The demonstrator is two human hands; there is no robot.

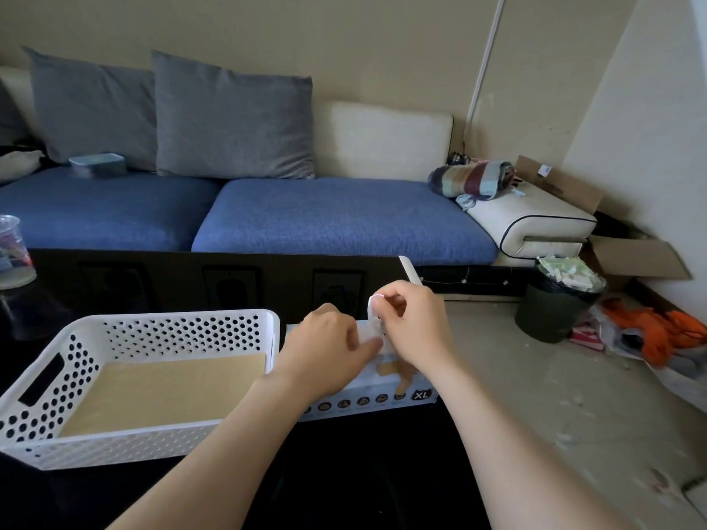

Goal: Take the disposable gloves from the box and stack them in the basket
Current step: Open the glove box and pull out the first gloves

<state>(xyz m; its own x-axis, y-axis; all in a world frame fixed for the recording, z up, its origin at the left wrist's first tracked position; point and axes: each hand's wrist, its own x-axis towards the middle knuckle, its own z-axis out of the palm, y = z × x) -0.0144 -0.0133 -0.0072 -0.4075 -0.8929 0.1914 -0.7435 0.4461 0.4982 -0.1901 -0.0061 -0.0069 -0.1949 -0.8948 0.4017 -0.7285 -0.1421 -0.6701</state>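
Blue-cushioned sofa (344, 212) fills the far side of the view, with two grey pillows (233, 120) leaning upright against its back. A rolled striped blanket (472, 177) lies at its right end. In front of the sofa stands a black table (172, 288), and I see both forearms reaching over its near edge. On the table's left half sits the white perforated basket (114, 445), long side toward me. It holds only a tan sheet (160, 388) lying flat on its bottom, and I see no gloves in it. On the floor to the right stands a dark green waste bin (554, 311), stuffed to the top with paper. The glove box (382, 392) lies flat on the table just beside the basket's right wall; the marking "XL" is readable on its near face. The left hand (325, 350) rests on top of the box, fingers bent downward, one fingertip reaching the base of the glove. I cannot tell whether it grips anything or merely steadies the box. The right hand (413, 323) is above the box's far end, thumb and forefinger pinched together on a disposable glove (373, 315), the other fingers curled. The glove is thin, whitish and translucent. It runs from the pinch down to the top of the box, its lower part hidden between the hands.
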